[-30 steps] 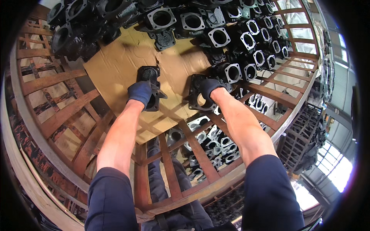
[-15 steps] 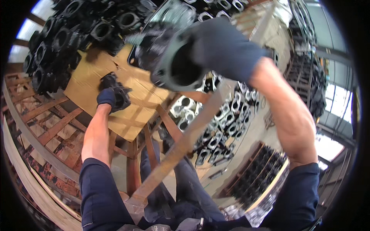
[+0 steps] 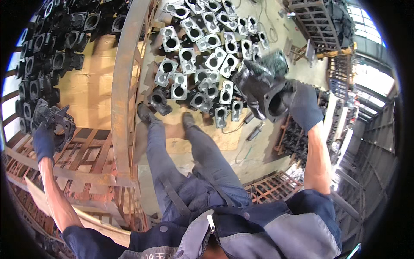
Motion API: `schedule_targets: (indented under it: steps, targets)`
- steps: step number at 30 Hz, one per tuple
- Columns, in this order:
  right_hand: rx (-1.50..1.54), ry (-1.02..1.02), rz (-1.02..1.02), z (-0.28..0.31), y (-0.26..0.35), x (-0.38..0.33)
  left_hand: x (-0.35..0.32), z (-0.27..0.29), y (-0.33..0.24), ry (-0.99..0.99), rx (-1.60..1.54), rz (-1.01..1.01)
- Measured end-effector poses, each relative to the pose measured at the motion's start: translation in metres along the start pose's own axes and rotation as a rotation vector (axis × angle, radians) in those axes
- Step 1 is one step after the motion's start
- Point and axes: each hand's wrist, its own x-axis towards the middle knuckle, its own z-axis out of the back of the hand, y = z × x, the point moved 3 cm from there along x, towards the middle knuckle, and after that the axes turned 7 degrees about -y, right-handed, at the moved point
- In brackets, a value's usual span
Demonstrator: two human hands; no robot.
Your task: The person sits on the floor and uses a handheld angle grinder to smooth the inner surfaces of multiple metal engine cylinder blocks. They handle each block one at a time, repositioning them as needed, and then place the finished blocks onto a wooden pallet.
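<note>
My right hand [image 3: 304,105], in a dark blue glove, is closed around a black cast-metal housing with a round bore [image 3: 263,88]; I hold it up in the air, its opening turned toward me, above the grey cast-metal housings laid out flat in rows on the floor [image 3: 202,47]. The part in this hand is slightly blurred, so I cannot make out its finer shape.

My left hand [image 3: 43,140], gloved the same way, is gripping a second black cast-metal housing [image 3: 55,121] from below, its fingers wrapped round the lower edge. This piece sits just above the rusty steel-framed crate [image 3: 123,86], near the stack of black housings packed along the crate's far side [image 3: 47,52]. A sheet of brown cardboard [image 3: 92,93] lies between that stack and the crate's curved rusty rail.

My two hands are well apart, one on each side of that rail. Below me I see my grey trousers [image 3: 181,155] and dark shoes [image 3: 144,113] standing on the concrete floor just beside the grey housings, with a piece of cardboard under my feet [image 3: 220,140]. More rusty crates [image 3: 276,187] stand near my right leg.
</note>
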Motion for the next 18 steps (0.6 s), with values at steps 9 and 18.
schedule_targets:
  steps: [9, 18]
  targets:
    - [0.169, 0.487, -0.392, -0.202, -0.063, -0.211, -0.208, 0.192, -0.182, -0.043, -0.084, 0.088]
    - [0.23, 0.502, -0.216, -0.233, -0.013, -0.273, -0.308, 0.016, -0.385, 0.36, -0.33, -0.411]
